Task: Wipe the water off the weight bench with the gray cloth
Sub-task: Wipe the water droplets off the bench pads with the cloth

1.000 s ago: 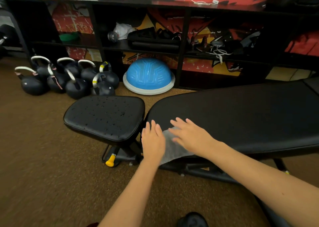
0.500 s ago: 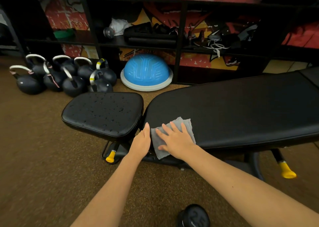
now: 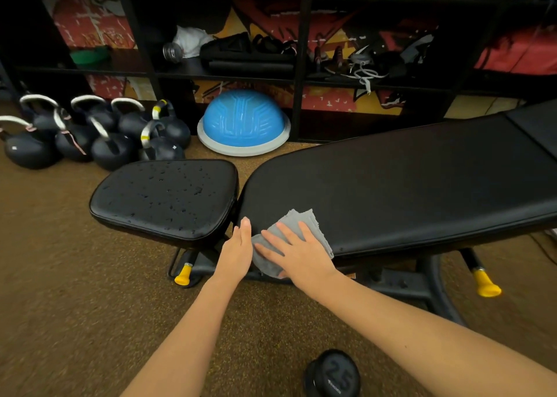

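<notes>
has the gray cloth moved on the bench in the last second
Yes. The gray cloth with the right hand slid slightly toward the long pad's end by the seat gap.

- Light was even and fairly bright, seemingly from overhead.
- Soft sheen lay along the weight bench (image 3: 407, 185) padding.
- The shelf (image 3: 241, 74) recesses stayed dim.
- Wide-angle bending curved the frame edges.
- The forearms nearest the camera looked slightly soft.

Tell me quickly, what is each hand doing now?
Left hand: open, flat, holding nothing, at the bench edge beside the cloth.
Right hand: open, fingers spread, pressing the cloth on the bench.
</notes>
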Tool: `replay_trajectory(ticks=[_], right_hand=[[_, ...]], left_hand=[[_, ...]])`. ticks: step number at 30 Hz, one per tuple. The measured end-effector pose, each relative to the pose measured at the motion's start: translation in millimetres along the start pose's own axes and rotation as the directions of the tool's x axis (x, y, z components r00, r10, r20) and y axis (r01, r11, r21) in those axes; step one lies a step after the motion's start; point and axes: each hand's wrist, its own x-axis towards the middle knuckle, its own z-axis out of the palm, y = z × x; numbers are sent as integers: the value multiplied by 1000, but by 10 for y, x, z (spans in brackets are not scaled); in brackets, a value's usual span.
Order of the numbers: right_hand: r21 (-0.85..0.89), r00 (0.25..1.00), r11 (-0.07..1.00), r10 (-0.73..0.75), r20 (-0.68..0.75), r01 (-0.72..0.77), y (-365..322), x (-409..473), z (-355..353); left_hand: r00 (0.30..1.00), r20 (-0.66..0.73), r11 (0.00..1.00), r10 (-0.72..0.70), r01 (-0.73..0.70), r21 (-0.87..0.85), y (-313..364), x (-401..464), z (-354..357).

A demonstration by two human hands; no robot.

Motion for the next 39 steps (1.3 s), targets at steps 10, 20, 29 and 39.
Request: replay_trajectory(ticks=[10,20,29,39], right_hand=[[-95,998,995,-8,-63,2,210,-440,57],[-105,998,994,26,-53,-31,515,-641,88],[-34,992,992,119,-34,-120,258,-362,29],[-115,992,990,64,-109,-77,481,-703,102]], left_hand=[[999,-32,997,14,-11,74,71,-17,44],[992,24,983,122,-124,135,146,-46,158],[988,50,976,148,-154,155,168,-30,141],[991,-82,965,102,-79,249,113,-3,354]])
